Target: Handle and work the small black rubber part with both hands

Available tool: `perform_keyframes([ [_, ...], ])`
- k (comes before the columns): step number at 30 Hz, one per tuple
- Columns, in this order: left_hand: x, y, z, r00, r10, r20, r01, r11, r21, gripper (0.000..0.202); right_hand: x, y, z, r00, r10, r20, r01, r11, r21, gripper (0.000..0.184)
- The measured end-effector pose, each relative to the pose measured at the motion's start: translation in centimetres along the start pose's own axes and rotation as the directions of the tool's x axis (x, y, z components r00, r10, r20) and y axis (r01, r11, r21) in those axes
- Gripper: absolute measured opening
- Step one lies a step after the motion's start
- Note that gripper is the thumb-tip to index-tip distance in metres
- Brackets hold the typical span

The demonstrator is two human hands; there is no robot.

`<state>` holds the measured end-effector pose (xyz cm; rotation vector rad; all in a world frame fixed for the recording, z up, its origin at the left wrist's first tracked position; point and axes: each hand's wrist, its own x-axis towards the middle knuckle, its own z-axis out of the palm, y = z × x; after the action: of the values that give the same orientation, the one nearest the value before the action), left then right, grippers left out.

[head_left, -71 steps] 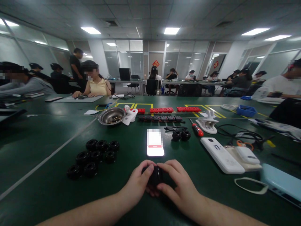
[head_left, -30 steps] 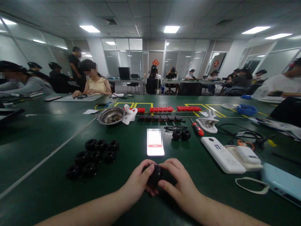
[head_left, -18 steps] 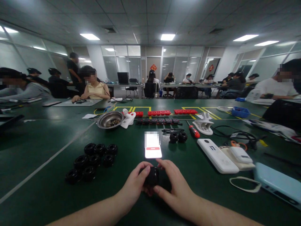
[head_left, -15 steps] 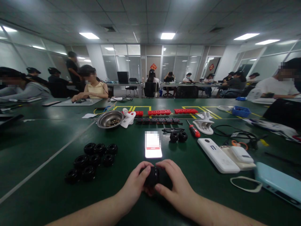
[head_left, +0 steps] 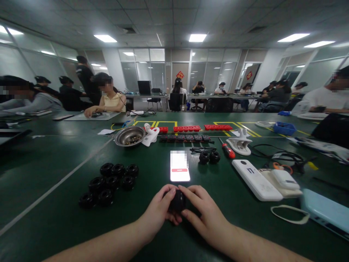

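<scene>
Two hands, left hand (head_left: 159,211) and right hand (head_left: 205,214), clasp one small black rubber wheel (head_left: 177,201) at six o'clock. It looks light, squashy and grippy, best pinched by its tread.

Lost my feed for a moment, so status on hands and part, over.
Left hand and right hand both closed on small round black rubber wheel, over green table. Lit phone just beyond. Nothing blocking.

Bare green mat left and right of the phone (head_left: 180,166); wheel cluster (head_left: 109,179) blocks farther left; power bank (head_left: 256,179) farther right.
</scene>
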<state>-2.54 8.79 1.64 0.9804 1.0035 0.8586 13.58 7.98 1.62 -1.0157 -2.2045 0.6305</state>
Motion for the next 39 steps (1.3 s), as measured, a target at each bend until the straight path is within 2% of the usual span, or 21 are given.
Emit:
perform_keyframes([
  [4,0.1,-0.7,-0.2,0.998,0.065,0.001,-0.065,0.998,-0.022,0.038,-0.1,0.1,0.1,0.996,0.049,-0.073,-0.047,0.998,0.036,0.052],
  [8,0.3,-1.1,-0.2,0.998,0.058,0.01,-0.057,0.998,-0.021,0.039,0.1,0.1,0.1,0.992,0.085,-0.094,-0.081,0.995,0.051,0.025],
  [11,0.3,-0.8,-0.1,0.999,0.035,0.008,-0.035,0.999,-0.003,0.043,0.4,0.0,-0.1,0.992,0.099,-0.079,-0.094,0.994,0.062,0.017],
  [13,0.3,-0.6,-0.1,1.0,0.013,0.014,-0.013,1.0,0.004,0.044,0.4,-0.1,-0.2,0.995,0.074,-0.064,-0.068,0.994,0.086,0.02],
  [17,0.5,-0.6,-0.2,0.999,-0.012,0.037,0.012,1.0,-0.01,0.047,0.2,0.0,-0.2,0.999,0.01,-0.043,-0.007,0.997,0.073,0.039],
  [22,0.6,-0.8,-0.3,0.999,0.029,0.031,-0.027,0.997,-0.065,0.044,0.0,0.2,-0.1,1.0,0.008,-0.015,-0.007,0.999,0.053,0.048],
  [27,0.0,-0.7,0.0,0.996,0.077,0.045,-0.078,0.997,0.021,0.044,-0.2,0.4,-0.1,0.997,0.053,-0.057,-0.041,0.979,0.198,0.048],
  [30,-0.2,-0.8,0.0,0.991,0.1,0.084,-0.105,0.993,0.06,0.041,-0.1,0.6,0.0,0.989,0.15,-0.007,-0.145,0.965,0.218,0.036],
  [33,-0.2,-0.9,0.0,0.993,0.077,0.094,-0.084,0.994,0.074,0.039,0.0,0.5,0.1,0.975,0.218,0.048,-0.223,0.958,0.181,0.027],
  [35,-0.1,-0.8,-0.1,0.994,0.057,0.098,-0.065,0.995,0.079,0.04,0.1,0.2,0.0,0.98,0.194,0.047,-0.2,0.965,0.169,0.033],
  [39,0.2,-0.7,-0.3,0.997,0.036,0.075,-0.044,0.994,0.101,0.04,0.0,-0.5,-0.3,0.997,0.066,0.029,-0.069,0.989,0.134,0.043],
])
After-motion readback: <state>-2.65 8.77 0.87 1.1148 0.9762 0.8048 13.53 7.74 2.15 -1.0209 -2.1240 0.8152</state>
